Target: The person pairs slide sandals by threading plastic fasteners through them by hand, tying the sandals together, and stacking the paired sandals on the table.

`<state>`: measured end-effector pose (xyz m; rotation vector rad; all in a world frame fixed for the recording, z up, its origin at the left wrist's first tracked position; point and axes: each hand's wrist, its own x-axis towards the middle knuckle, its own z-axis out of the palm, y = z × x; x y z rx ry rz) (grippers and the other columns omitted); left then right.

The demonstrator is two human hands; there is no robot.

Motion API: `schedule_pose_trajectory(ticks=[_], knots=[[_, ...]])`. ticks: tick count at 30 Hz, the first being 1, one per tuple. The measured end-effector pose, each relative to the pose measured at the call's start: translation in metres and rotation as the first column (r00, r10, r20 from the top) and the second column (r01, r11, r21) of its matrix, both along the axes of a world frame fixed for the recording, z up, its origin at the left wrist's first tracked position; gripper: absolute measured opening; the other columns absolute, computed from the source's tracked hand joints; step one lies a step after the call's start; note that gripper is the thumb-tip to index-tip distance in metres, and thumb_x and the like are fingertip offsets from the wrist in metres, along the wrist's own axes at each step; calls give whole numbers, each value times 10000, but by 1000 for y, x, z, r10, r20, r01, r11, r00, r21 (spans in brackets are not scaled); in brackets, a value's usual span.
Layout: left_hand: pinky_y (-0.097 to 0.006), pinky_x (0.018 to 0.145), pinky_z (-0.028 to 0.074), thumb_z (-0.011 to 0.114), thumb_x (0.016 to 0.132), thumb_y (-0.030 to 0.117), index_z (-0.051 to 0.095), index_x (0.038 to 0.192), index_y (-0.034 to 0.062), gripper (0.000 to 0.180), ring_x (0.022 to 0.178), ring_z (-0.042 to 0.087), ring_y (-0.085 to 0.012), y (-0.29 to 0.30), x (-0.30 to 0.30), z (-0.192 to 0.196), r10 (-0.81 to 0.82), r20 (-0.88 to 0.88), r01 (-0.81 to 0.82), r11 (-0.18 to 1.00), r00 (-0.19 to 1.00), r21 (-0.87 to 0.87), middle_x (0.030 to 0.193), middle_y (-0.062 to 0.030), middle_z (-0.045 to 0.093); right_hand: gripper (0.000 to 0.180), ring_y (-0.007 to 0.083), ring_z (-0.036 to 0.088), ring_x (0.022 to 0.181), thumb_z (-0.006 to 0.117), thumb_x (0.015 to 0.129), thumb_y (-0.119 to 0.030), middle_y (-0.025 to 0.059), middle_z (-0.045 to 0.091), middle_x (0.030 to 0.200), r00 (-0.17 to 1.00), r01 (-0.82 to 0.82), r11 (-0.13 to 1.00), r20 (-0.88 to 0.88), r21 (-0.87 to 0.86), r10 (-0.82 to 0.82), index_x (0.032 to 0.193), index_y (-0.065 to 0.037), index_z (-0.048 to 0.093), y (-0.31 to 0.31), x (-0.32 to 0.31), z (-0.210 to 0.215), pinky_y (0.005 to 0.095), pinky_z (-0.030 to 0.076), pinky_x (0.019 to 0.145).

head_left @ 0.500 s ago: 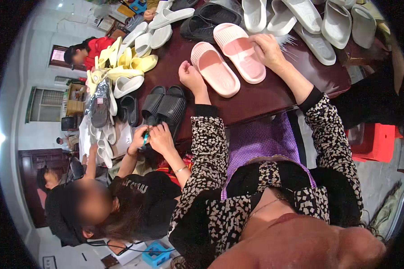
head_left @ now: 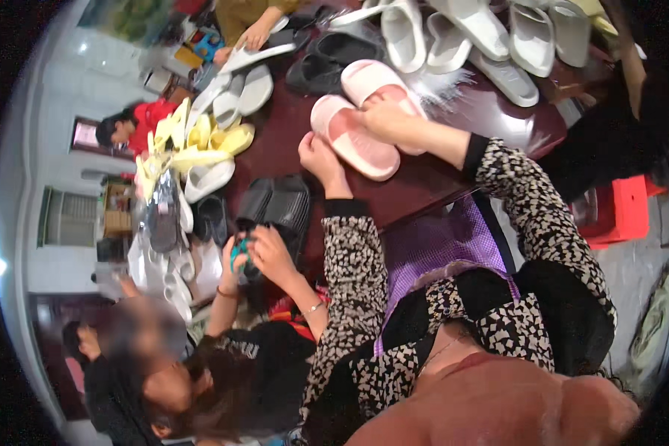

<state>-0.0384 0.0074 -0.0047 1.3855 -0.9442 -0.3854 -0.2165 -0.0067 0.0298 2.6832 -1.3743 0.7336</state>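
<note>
The pink slippers (head_left: 366, 154) lie side by side on the dark red table (head_left: 279, 123) at your 11 o'clock, toes pointing away. Your right hand (head_left: 389, 117) reaches over them, fingers curled down where the two meet; whether it grips either, you can't tell from here. Your left hand (head_left: 320, 156) sits half-curled at the pair's 8 o'clock, by the nearer slipper's edge (contact is unclear).

A push from the right hand alone could skew the pair, as the left may not be bracing it. Pushed toward 11 o'clock, it could knock the black slippers (head_left: 346, 48); toward 1 o'clock, the pale grey slippers (head_left: 448, 44) might be bumped.
</note>
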Motion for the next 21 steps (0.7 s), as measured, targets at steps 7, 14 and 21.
schedule_pose_trajectory(ticks=[7,14,21], knots=[[-249,581,464,471,833,41,529,1059,-38,247,676,557,-158,24,-10,-7,-112,-365,137,990,924,44,835,-88,588,172,254,607,823,579,752,-232,89,651,737,975,-30,963,205,-269,88,839,-133,690,9,-14,-11,377,446,780],[-239,562,450,447,851,33,522,1045,-19,214,639,517,-137,29,-14,-18,-104,-349,143,986,931,87,805,-85,573,208,273,627,774,553,799,-285,111,651,831,998,7,974,57,-228,6,866,-130,675,22,-79,38,377,470,797],[-234,565,460,463,864,41,519,1046,-15,198,640,518,-123,22,-2,-4,-159,-307,176,984,938,29,806,-81,575,163,192,588,727,592,791,-188,62,614,754,971,31,946,233,-321,47,913,-85,625,22,-175,190,321,470,696]])
